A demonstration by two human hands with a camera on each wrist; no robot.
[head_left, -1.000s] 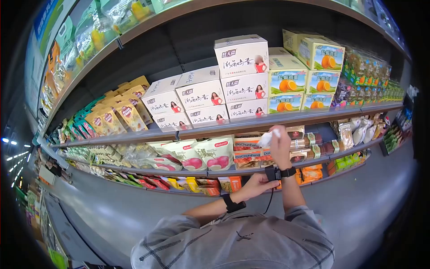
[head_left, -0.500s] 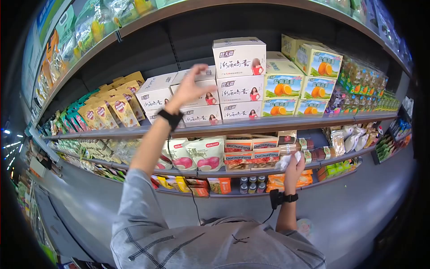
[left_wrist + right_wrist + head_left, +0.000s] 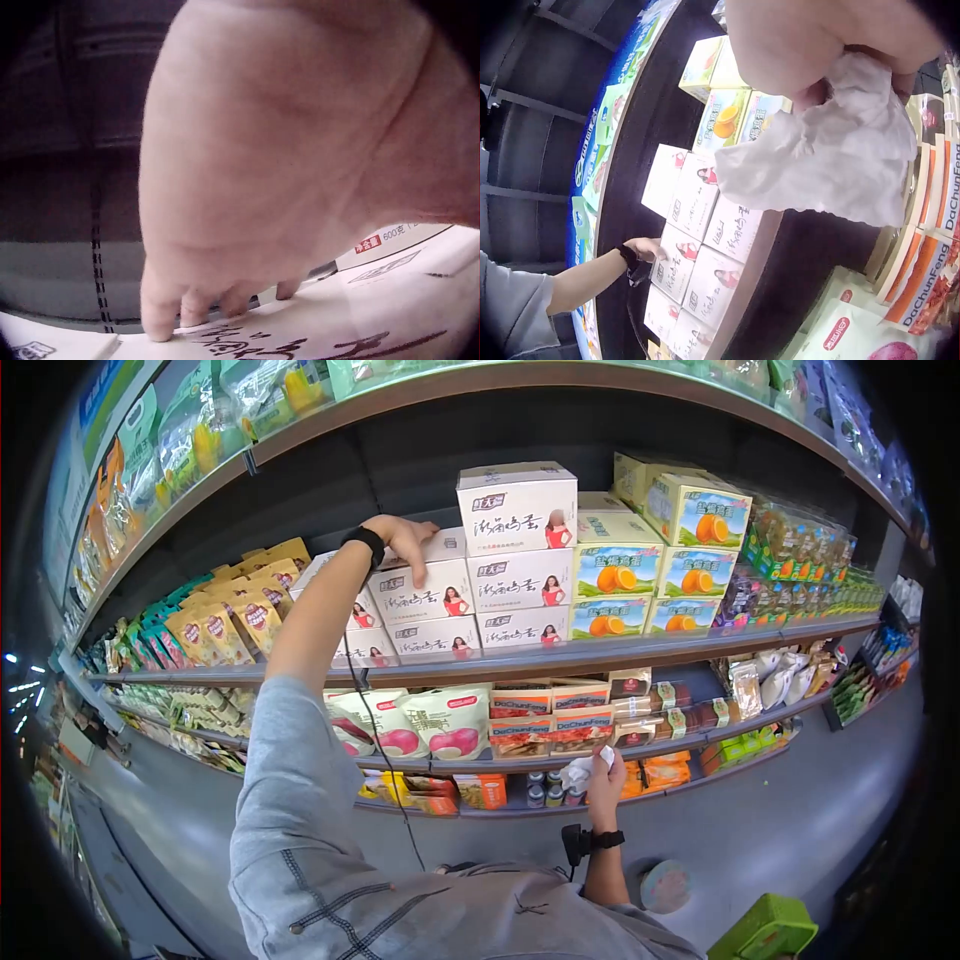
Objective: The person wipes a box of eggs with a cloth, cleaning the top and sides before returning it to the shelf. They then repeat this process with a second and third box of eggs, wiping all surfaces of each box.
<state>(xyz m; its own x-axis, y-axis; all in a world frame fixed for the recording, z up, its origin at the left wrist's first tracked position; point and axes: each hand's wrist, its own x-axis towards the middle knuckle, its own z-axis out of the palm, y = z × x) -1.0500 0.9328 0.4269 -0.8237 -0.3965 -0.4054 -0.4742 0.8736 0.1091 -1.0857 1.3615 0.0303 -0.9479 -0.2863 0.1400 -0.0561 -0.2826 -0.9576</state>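
Note:
In the head view, my left hand lies over the top of a white box in the stack on the middle shelf, thumb against its front face. The left wrist view has the left hand large, with its fingertips touching the white box top. My right hand is lower, in front of the bottom shelves, pinching a crumpled white tissue. Up close in the right wrist view, the tissue hangs from the right hand.
A taller column of white boxes stands right of the left hand, with orange-pictured boxes beyond. Tan pouches sit to the left. Below are DaChunFeng packs. A green object is on the floor at lower right.
My left hand has left the right wrist, reached up over the boxes and come down onto one. The right hand has moved lower with the tissue, and the head view has shifted.

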